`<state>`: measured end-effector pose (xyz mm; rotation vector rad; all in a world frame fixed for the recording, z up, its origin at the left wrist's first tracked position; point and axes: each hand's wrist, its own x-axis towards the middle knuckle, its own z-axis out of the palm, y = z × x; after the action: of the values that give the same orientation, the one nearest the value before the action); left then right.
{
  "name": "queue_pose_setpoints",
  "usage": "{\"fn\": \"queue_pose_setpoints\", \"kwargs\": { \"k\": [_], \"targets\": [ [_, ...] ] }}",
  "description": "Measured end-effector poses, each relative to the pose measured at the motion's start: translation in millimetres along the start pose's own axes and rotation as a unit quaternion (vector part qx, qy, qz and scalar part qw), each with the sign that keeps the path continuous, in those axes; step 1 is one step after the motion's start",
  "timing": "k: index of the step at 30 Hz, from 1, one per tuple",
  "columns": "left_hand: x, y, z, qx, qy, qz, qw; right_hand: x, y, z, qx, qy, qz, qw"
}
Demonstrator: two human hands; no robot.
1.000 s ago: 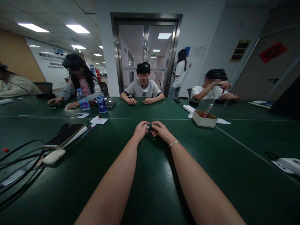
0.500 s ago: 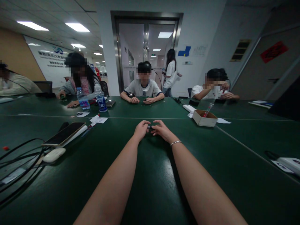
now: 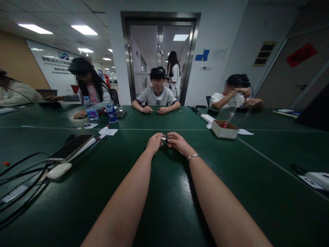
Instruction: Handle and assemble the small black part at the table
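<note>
Both my arms stretch out over a dark green table (image 3: 164, 206). My left hand (image 3: 154, 142) and my right hand (image 3: 179, 142) meet at its middle, fingers curled and pinched together on a small dark and silvery object (image 3: 165, 139) held between them. What the object is I cannot make out. A thin bracelet (image 3: 192, 156) sits on my right wrist.
A phone (image 3: 70, 147), a white mouse-like device (image 3: 59, 171) and black cables (image 3: 17, 178) lie at the left. Two water bottles (image 3: 110, 110) stand further back. A small cardboard box (image 3: 224, 129) sits at the right. Several people sit along the far side; one stands in the doorway (image 3: 173, 73).
My hands stay together on the small object, fingers closing in a little. The standing person has walked left from the wall into the doorway. The person at far left has stretched an arm out.
</note>
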<state>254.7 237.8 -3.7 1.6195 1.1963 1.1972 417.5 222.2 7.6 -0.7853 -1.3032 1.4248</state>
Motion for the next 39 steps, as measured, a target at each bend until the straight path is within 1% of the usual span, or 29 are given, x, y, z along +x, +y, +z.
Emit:
{"fn": "queue_pose_setpoints", "kwargs": {
  "k": [4, 11, 15, 19, 22, 25, 29, 33, 35, 37, 39],
  "targets": [
    [-0.3, 1.5, 0.5, -0.02, 0.006, 0.017, 1.0, -0.7, 0.5, -0.6, 0.008, 0.0, -0.001, 1.0],
    [0.5, -1.3, 0.6, 0.003, -0.009, 0.018, 1.0, -1.3, 0.5, -0.2, 0.003, 0.002, 0.003, 1.0],
    [-1.2, 0.9, 0.3, 0.007, -0.019, 0.016, 1.0, -0.5, 0.9, -0.1, 0.0, -0.003, 0.002, 1.0],
    [-2.3, 3.1, 0.0, -0.003, -0.023, 0.011, 1.0, -0.6, 0.9, -0.2, -0.001, -0.007, 0.002, 1.0],
    [-0.6, 1.4, 0.6, -0.01, -0.022, 0.01, 1.0, -1.3, 0.9, -0.5, -0.003, -0.013, -0.001, 1.0],
    [1.0, -1.3, 1.0, -0.016, -0.032, 0.017, 0.999, -1.6, 1.4, -1.0, -0.012, -0.019, 0.0, 1.0],
    [1.6, -3.9, 0.9, -0.014, -0.02, 0.037, 0.999, 1.7, 3.4, 0.1, -0.046, -0.002, -0.011, 0.999],
    [1.3, -5.1, 1.2, 0.006, 0.018, 0.045, 0.999, 7.0, 6.1, 4.8, -0.148, 0.011, -0.035, 0.988],
    [1.0, -5.3, 2.1, 0.028, 0.028, 0.039, 0.998, 8.1, 7.5, 7.7, -0.187, 0.018, -0.033, 0.982],
    [1.0, -5.4, 3.9, 0.043, 0.027, 0.026, 0.998, 8.2, 9.0, 10.1, -0.189, 0.017, -0.021, 0.982],
    [1.6, -5.6, 5.7, 0.045, 0.017, 0.011, 0.999, 8.0, 10.3, 12.1, -0.169, 0.01, -0.007, 0.986]
  ]
}}
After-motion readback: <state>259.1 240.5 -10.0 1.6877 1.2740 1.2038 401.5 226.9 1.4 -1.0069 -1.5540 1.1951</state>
